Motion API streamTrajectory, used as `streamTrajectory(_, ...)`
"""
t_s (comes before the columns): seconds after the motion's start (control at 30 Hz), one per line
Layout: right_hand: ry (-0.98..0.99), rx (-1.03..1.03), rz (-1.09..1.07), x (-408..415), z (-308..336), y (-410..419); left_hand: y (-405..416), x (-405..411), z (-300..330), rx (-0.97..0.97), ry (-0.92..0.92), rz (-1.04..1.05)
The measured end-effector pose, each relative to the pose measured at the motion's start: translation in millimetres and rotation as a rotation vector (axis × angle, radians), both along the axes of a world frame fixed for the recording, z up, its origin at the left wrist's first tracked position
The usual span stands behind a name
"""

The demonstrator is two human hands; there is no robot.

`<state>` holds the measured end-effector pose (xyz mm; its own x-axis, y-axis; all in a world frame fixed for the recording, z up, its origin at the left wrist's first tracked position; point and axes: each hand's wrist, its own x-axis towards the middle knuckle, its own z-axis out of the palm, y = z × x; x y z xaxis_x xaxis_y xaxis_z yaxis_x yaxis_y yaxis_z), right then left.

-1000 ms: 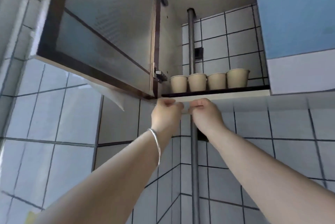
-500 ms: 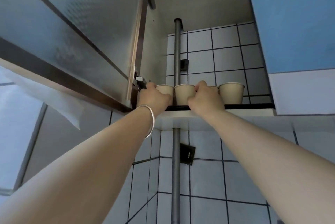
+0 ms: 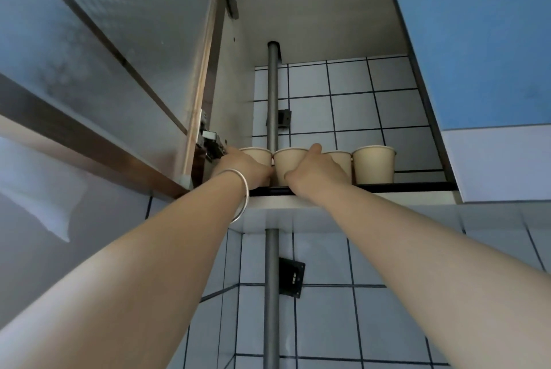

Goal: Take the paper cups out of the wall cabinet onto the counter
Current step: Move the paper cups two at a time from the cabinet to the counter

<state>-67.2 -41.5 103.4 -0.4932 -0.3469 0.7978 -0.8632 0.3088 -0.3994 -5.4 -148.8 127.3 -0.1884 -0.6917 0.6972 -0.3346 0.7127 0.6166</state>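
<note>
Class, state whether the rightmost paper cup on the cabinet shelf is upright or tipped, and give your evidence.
Upright. The rightmost paper cup stands base-down on the shelf, its wider rim on top and level. Neither hand touches it.

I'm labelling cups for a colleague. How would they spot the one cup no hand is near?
Find the open wall cabinet and its dark shelf. Four beige cups line it; take the rightmost cup, standing clear, untouched, farthest from the pipe.
</note>
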Motion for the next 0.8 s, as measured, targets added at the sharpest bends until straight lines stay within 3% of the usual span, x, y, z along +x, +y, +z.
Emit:
streamTrajectory(0.37, -0.073, -0.039, 0.108, -3, 8, -6, -2, 4, 1, 0.009, 0.069, -0.064)
streamTrajectory(0.6, -0.103, -0.319, 0.319, 13, 15, 10, 22, 25, 1, -0.077, 0.339, -0.232)
streamTrajectory(0.8, -0.162, -0.438, 0.451, 18, 5, 38, 60, 45, -18, -0.137, 0.398, -0.378)
